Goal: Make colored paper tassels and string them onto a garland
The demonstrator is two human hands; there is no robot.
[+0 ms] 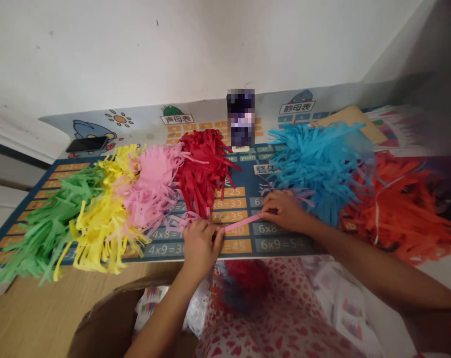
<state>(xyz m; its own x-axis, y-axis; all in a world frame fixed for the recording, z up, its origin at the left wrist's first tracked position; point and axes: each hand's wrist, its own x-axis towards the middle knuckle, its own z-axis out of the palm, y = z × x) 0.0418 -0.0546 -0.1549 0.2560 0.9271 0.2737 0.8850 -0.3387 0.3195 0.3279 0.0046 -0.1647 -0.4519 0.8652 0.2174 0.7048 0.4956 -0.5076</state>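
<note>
A narrow pink tissue-paper strip point(243, 222) stretches between my two hands, low over the table's front edge. My left hand point(201, 243) pinches its left end, where fringed pink ends poke out past the fingers. The other end is pinched by my right hand point(285, 213), with more pink fringe showing behind the knuckles. Just beyond my left hand lies a bunch of red tassels point(205, 171); pink tassels point(154, 184) are left of it. A blue tassel bunch point(318, 164) sits right behind my right hand.
Yellow tassels point(108, 223) and green tassels point(57, 219) lie at the left, orange tassels point(400, 209) at the far right. A phone-like object point(240, 119), blurred out, stands against the wall; a dark phone point(87, 144) lies at left. Below is an open cardboard box point(102, 318) with plastic packets.
</note>
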